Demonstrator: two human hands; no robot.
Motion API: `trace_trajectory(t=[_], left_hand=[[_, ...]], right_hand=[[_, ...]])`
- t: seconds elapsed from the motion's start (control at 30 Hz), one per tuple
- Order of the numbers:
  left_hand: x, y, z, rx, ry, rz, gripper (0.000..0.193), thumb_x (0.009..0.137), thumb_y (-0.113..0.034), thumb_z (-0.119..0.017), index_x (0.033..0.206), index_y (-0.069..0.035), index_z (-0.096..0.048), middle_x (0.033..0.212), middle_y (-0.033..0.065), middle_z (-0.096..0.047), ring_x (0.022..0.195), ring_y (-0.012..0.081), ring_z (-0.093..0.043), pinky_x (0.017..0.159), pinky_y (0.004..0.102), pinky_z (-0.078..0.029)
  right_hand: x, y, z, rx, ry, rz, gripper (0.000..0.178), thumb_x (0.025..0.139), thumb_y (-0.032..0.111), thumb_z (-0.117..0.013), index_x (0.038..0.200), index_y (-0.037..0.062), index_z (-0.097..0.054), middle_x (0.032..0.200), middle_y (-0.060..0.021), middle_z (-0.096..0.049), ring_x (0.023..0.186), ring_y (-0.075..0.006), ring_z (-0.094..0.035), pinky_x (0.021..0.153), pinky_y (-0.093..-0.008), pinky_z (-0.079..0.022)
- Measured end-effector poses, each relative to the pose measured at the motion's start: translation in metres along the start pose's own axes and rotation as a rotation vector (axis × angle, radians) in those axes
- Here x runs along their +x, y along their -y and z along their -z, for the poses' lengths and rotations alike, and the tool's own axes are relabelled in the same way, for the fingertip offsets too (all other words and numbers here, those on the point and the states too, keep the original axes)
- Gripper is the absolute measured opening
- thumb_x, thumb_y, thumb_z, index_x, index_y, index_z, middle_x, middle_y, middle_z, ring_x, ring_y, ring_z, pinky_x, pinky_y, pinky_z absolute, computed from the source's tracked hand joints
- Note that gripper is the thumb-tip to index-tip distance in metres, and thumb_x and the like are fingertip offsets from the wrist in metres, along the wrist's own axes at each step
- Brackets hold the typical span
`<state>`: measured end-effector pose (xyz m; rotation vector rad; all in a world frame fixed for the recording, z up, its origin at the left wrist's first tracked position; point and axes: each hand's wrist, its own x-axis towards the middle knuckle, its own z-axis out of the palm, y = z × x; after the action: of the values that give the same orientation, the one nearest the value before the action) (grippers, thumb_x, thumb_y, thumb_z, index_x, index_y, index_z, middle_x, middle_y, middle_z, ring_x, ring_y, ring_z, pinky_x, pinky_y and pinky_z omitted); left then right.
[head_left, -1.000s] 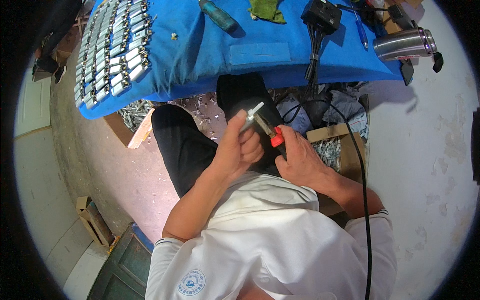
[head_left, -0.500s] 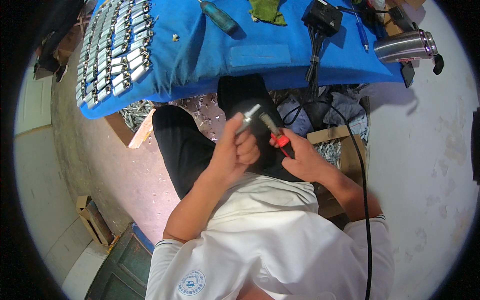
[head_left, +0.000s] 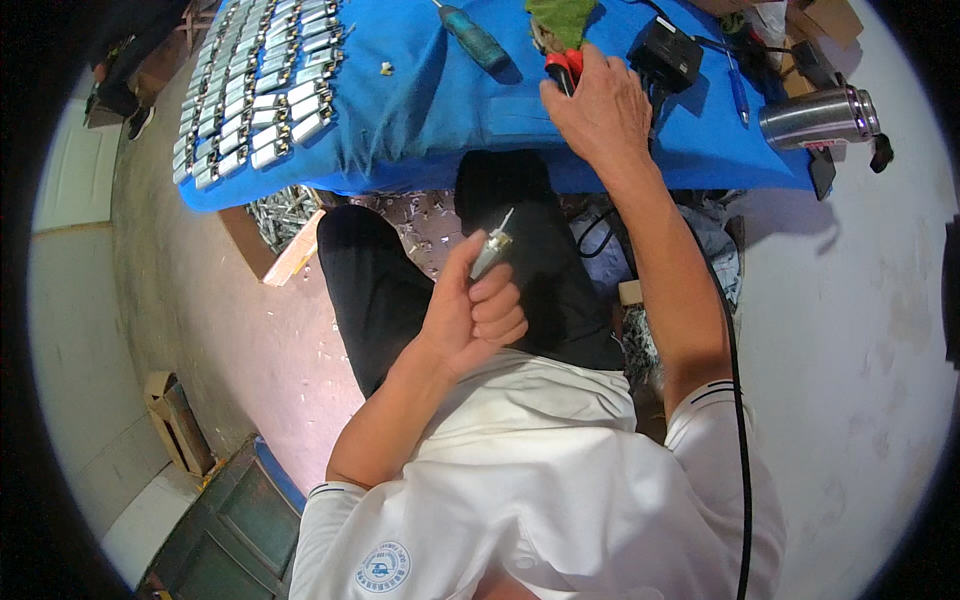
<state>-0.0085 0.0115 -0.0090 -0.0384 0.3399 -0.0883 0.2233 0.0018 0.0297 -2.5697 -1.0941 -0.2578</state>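
Observation:
In my left hand, held upright over my lap, is a small silver metal fitting with a brass-coloured end and a thin rod sticking up from it. My fingers are wrapped round its lower part. My right hand is stretched out over the blue-covered table, closed on the red-and-black handles of pliers. The pliers' jaws lie against a green cloth and are hard to make out. A screwdriver with a teal handle lies to the left of the pliers.
Rows of silver metal fittings cover the table's left side. A black power box, a blue pen and a steel flask are on the right. A black cable hangs by my right arm. Below stands a carton of metal parts.
My right hand has carried the pliers from above my lap forward onto the table, beside the green cloth. My left hand stays over my lap with the fitting. The view has shifted slightly.

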Motion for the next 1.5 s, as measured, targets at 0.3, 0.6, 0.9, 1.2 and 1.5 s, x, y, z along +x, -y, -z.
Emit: trace_trajectory(t=[0.3,0.6,0.9,1.2,1.5], left_hand=[[-0.004,-0.002,-0.002,0.043,0.000,0.008,0.055,0.096,-0.054,-0.036,0.053,-0.020,-0.030,0.040,-0.0056,-0.024,0.033,0.0084,-0.021,0.039,0.0253,-0.021],[-0.002,0.001,-0.007,0.060,-0.002,0.064,0.055,0.095,-0.054,-0.037,0.053,-0.020,-0.030,0.040,-0.0051,-0.026,0.033,0.0085,-0.021,0.039,0.0252,-0.021],[-0.005,0.004,-0.008,0.113,0.007,0.077,0.055,0.095,-0.053,-0.037,0.053,-0.019,-0.030,0.040,-0.0054,-0.025,0.033,0.0082,-0.020,0.039,0.0250,-0.022],[-0.002,0.005,-0.007,0.106,-0.020,0.086,0.054,0.096,-0.052,-0.038,0.054,-0.019,-0.031,0.041,-0.0055,-0.025,0.034,0.0083,-0.020,0.039,0.0252,-0.021],[-0.004,0.002,-0.012,0.230,-0.043,0.031,0.052,0.097,-0.049,-0.038,0.055,-0.019,-0.030,0.041,-0.0056,-0.026,0.034,0.0082,-0.020,0.039,0.0251,-0.021]], right_hand=[[-0.073,0.026,0.047,1.042,0.402,-0.152,0.024,0.088,0.019,-0.068,0.100,-0.0017,-0.065,0.083,-0.0031,-0.064,0.073,-0.0105,-0.057,0.066,-0.0256,-0.047],[-0.086,0.007,0.044,1.081,0.812,-0.189,0.017,0.090,0.017,-0.066,0.096,0.0012,-0.068,0.075,-0.0004,-0.062,0.064,-0.0055,-0.054,0.056,-0.0201,-0.044],[-0.088,0.001,0.040,1.314,0.935,-0.217,0.018,0.092,0.015,-0.061,0.091,-0.0011,-0.067,0.071,0.0000,-0.060,0.062,-0.0053,-0.053,0.052,-0.0192,-0.042],[-0.092,-0.004,0.037,1.267,1.008,-0.325,0.019,0.091,0.018,-0.063,0.089,0.0001,-0.067,0.068,0.0001,-0.058,0.057,-0.0044,-0.049,0.049,-0.0183,-0.037],[-0.094,-0.006,0.029,1.524,0.971,-0.298,0.016,0.091,0.014,-0.061,0.095,-0.0003,-0.067,0.072,-0.0003,-0.058,0.060,-0.0056,-0.049,0.052,-0.0194,-0.038]])
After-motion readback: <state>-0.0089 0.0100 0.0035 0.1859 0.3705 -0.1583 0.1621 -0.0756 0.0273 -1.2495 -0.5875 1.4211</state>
